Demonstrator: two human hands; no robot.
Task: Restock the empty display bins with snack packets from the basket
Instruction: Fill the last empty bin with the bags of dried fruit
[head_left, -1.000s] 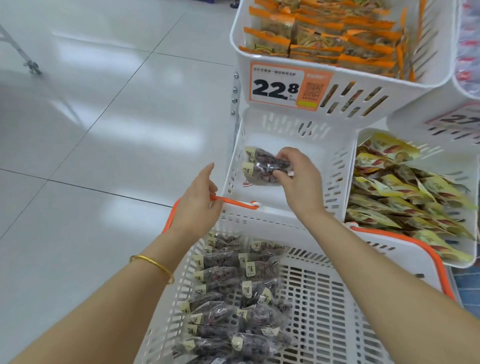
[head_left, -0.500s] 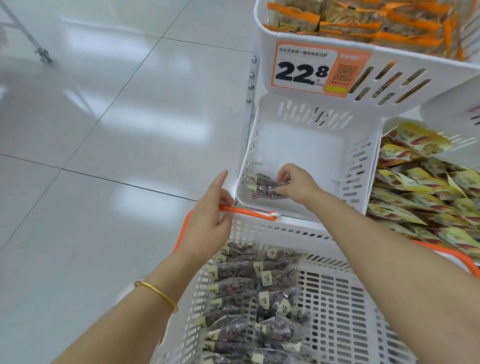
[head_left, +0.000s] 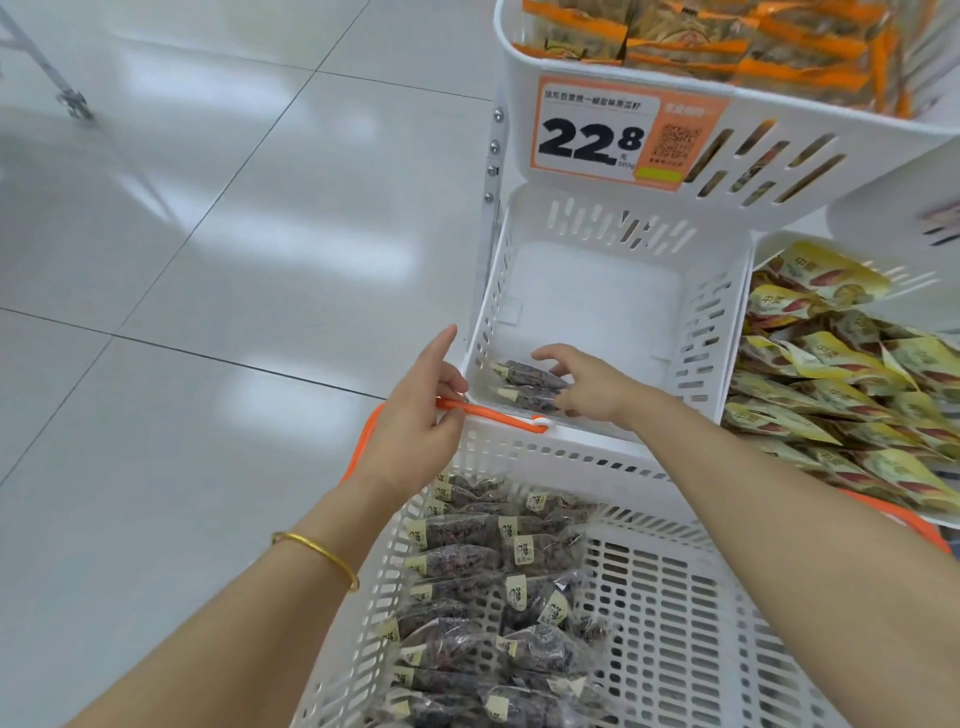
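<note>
The left hand (head_left: 415, 431) has its grip clamped on the orange handle (head_left: 504, 418) of the white plastic basket (head_left: 701, 649). The right hand (head_left: 592, 389), grip apart, touches dark clear-wrapped snack packets (head_left: 524, 375) in the near-left corner of the white slotted bin (head_left: 597, 296).

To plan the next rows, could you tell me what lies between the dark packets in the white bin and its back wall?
Nothing: in the head view, the bin floor is bare from the packets to the slotted back wall.

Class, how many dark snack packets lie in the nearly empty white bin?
2. One packet lies at the bin's front left, a second packet just nearer the front wall. The right hand overlaps both and may hide more.
</note>
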